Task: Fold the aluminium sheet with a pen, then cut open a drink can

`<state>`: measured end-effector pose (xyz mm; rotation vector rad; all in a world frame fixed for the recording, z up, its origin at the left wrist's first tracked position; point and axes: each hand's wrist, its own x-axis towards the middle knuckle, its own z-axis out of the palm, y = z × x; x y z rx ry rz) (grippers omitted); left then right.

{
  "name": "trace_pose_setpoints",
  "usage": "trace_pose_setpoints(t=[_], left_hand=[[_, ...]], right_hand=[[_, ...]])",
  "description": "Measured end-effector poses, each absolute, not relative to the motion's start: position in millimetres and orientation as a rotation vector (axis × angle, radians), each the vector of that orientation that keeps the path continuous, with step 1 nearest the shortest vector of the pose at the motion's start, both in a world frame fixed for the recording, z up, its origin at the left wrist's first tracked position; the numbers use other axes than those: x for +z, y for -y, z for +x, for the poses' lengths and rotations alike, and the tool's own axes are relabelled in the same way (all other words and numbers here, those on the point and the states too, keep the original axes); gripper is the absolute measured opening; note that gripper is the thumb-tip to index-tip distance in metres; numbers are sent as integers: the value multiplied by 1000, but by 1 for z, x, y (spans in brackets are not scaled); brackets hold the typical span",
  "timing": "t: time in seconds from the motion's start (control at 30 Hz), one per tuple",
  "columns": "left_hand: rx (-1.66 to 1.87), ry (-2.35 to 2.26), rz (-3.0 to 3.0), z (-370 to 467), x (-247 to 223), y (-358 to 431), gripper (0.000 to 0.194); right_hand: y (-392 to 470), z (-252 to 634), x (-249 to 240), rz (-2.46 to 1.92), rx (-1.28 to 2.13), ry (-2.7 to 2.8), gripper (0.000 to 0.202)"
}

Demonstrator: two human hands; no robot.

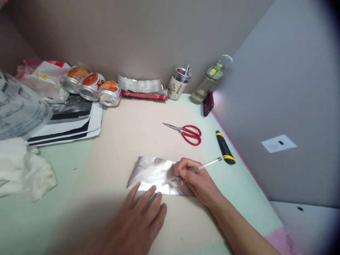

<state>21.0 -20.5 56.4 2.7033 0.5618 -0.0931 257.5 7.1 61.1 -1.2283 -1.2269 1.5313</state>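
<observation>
A shiny silver metal sheet, slightly wrinkled, lies flat on the pale desk mat. My right hand is closed around a pen with a clear barrel and a dark end cap, its tip down at the sheet's right part. Fingers spread, my left hand rests along the sheet's near edge, with the fingertips at its lower left side. Beyond the sheet lie red-handled scissors, blades pointing left. To the right of them is a black and yellow utility knife.
Several cut can bottoms and sides, like this orange and white can, stand at the back left beside printed papers. Along the back are a cut can strip, a pen cup and a green bottle. A white cloth lies left.
</observation>
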Motion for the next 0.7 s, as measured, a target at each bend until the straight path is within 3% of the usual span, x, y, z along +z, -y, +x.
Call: trace_pose_setpoints(t=[0.1,0.3,0.53,0.7], left_hand=[[-240,-573,2656,28,58,18,70],[-381,-686,2623,35,46,22,103],[-201,-666,2705,23,34,21,106],[209,-688,2762,11,19,23,91]], right_hand=[[-7,264,66,-1161,1519,1154,31],[-3,282,77,-1143,1299,1100,42],[-11,305,83,-1296,717,1142,29],[-15,306,74,-1323,739,1299,31]])
